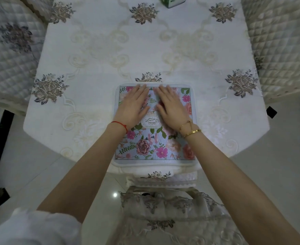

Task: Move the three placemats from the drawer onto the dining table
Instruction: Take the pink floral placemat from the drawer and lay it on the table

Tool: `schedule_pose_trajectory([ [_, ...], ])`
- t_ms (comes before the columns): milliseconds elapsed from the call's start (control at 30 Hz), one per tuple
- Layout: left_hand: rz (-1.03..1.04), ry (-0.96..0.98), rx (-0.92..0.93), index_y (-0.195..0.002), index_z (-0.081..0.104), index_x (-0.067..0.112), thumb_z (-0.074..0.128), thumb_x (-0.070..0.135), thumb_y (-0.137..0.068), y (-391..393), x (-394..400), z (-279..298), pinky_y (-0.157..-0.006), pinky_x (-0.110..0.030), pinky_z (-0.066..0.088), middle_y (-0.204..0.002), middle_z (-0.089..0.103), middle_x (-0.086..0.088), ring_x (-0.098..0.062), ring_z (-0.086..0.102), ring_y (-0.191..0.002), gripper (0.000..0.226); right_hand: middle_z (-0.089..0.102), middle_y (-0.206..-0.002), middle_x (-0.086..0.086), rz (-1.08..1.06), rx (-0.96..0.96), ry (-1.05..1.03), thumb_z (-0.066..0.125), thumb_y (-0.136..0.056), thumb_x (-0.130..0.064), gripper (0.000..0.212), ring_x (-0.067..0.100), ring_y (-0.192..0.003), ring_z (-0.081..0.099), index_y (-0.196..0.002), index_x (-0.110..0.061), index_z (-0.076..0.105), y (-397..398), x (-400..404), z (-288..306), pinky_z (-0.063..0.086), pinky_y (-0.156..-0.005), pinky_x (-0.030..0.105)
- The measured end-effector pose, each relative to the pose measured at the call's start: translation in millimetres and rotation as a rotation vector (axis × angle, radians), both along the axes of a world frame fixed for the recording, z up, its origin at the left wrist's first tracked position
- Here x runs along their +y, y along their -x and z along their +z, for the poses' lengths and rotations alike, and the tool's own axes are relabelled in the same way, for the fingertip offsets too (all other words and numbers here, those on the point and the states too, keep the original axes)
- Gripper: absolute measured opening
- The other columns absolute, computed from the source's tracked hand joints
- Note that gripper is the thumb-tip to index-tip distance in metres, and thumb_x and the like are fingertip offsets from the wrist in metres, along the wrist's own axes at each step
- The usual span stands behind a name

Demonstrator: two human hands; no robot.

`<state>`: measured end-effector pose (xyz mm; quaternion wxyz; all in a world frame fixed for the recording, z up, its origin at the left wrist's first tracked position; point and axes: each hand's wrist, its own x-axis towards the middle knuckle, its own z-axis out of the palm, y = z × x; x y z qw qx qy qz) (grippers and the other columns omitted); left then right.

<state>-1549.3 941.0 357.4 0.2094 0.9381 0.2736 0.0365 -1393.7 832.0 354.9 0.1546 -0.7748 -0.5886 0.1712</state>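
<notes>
Both hands, left [134,105] and right [170,105], press flat and open on placemat [154,144], mid-frame at table [92,85] edge, long axis pointing away.

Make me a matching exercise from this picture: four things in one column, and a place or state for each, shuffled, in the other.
Things:
1. placemat
2. left hand
3. green box
4. chair

Places or states:
A. at the table's far edge, cut off by the frame
B. flat on the placemat, red string at the wrist
C. pushed in at the table's near edge
D. flat on the tablecloth, under both hands

Pairs: 1-D, 2-B, 3-A, 4-C
</notes>
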Motion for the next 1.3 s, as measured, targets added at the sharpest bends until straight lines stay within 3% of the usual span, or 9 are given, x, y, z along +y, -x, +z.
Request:
schedule_pose_trajectory([
  [167,0.082,0.031,0.048,-0.153,0.015,0.012,0.038,0.045,-0.099,17,0,-13,-0.122,-0.040,0.009,-0.161,0.015,-0.007,-0.021,0.010,-0.149,0.067,0.010,-0.160,0.005,-0.012,-0.068,0.088,0.033,-0.102,-0.040,0.061,0.020,-0.148,0.005,-0.152,-0.012,0.012,-18,-22,-11,0.006,-0.121,0.038],
  [433,0.185,0.007,0.087,-0.152,0.018,0.007,0.043,0.037,-0.099,67,-4,-3,-0.122,-0.033,0.006,-0.160,0.017,-0.011,-0.024,0.012,-0.149,0.065,0.010,-0.160,0.009,-0.235,-0.068,0.108,0.033,-0.102,-0.040,0.062,0.023,-0.148,0.005,-0.152,-0.008,0.013,-43,-89,4,0.002,-0.120,0.036],
  [567,0.038,-0.010,0.006,-0.150,0.024,0.009,0.046,0.038,-0.098,68,-41,7,-0.122,-0.039,0.011,-0.159,0.022,-0.011,-0.025,0.016,-0.148,0.064,0.012,-0.159,0.005,-0.083,-0.046,-0.016,0.038,-0.101,-0.038,0.060,0.021,-0.148,0.004,-0.152,-0.013,0.018,9,-81,17,0.004,-0.121,0.037],
  [700,0.012,0.039,0.056,-0.152,0.019,0.015,0.041,0.041,-0.099,66,-73,-5,-0.122,-0.041,0.009,-0.160,0.017,-0.006,-0.021,0.010,-0.149,0.063,0.008,-0.160,0.003,0.046,0.003,0.079,0.037,-0.101,-0.040,0.062,0.017,-0.148,0.002,-0.152,-0.014,0.014,49,-80,4,0.006,-0.122,0.039],
  [867,0.097,0.043,0.108,-0.153,0.011,0.018,0.036,0.046,-0.099,93,-71,-13,-0.122,-0.036,0.006,-0.162,0.007,-0.001,-0.017,0.002,-0.149,0.066,0.010,-0.160,0.002,-0.024,-0.024,0.106,0.033,-0.102,-0.038,0.058,0.015,-0.147,0.004,-0.152,-0.015,0.014,25,-120,0,0.008,-0.122,0.038],
  [1000,0.187,0.051,0.098,-0.153,0.010,0.014,0.042,0.040,-0.099,122,-71,-6,-0.122,-0.034,0.007,-0.162,0.011,-0.003,-0.021,0.007,-0.149,0.068,0.009,-0.160,0.002,-0.125,-0.023,0.129,0.036,-0.101,-0.037,0.061,0.017,-0.148,0.004,-0.152,-0.015,0.010,5,-156,9,0.000,-0.120,0.031],
  [1167,0.142,0.053,0.022,-0.150,0.027,0.009,0.052,0.034,-0.096,131,-109,6,-0.122,-0.038,0.013,-0.157,0.025,-0.011,-0.026,0.019,-0.147,0.065,0.004,-0.159,-0.001,-0.043,-0.011,0.089,0.035,-0.099,-0.048,0.066,0.015,-0.147,-0.003,-0.152,-0.018,0.010,51,-162,19,0.000,-0.120,0.033],
  [1300,0.082,0.084,0.016,-0.151,0.023,0.011,0.047,0.037,-0.098,111,-145,3,-0.122,-0.041,0.016,-0.159,0.020,-0.007,-0.023,0.014,-0.148,0.064,0.007,-0.160,0.000,0.009,0.014,0.093,0.039,-0.100,-0.043,0.065,0.015,-0.147,-0.003,-0.152,-0.015,0.012,95,-144,5,0.003,-0.121,0.036],
])
